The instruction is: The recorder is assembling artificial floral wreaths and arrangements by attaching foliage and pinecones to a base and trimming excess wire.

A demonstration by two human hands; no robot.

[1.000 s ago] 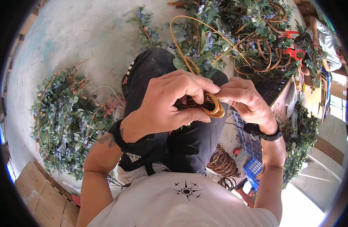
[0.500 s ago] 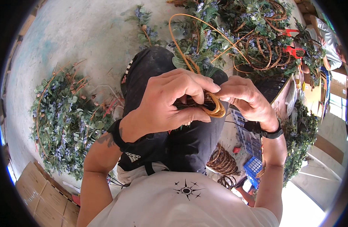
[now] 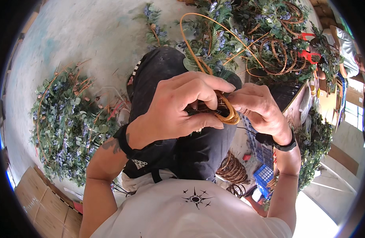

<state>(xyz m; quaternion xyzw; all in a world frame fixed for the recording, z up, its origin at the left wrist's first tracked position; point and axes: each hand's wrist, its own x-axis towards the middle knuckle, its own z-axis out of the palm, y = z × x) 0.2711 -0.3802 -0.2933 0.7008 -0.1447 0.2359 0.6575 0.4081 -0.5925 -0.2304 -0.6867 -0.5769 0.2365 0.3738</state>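
Above my lap, my left hand [image 3: 186,101] is closed round a small bundle wound with a tan rattan strip [image 3: 230,118]. My right hand [image 3: 259,105] pinches at the strip on the right side of this bundle, fingertips close to the left hand's. A long loose end of the strip [image 3: 183,33] arches up from the bundle and away to the far right over the greenery. The bundle's core looks dark brown, but my fingers hide most of it. Green leaves show just beyond my hands.
Leafy garlands with blue flowers [image 3: 220,39] and twig rings [image 3: 277,59] lie ahead to the right. A heap of similar garlands [image 3: 67,131] sits on the floor at left, cardboard boxes [image 3: 47,202] below it. Right are a blue basket [image 3: 264,174], coiled brown twigs [image 3: 232,168] and another person [image 3: 347,49].
My right hand has shifted slightly and its fingers are more curled by the bundle. The wound strip now shows as a wider loop at the bundle's right end. My left hand keeps its hold.
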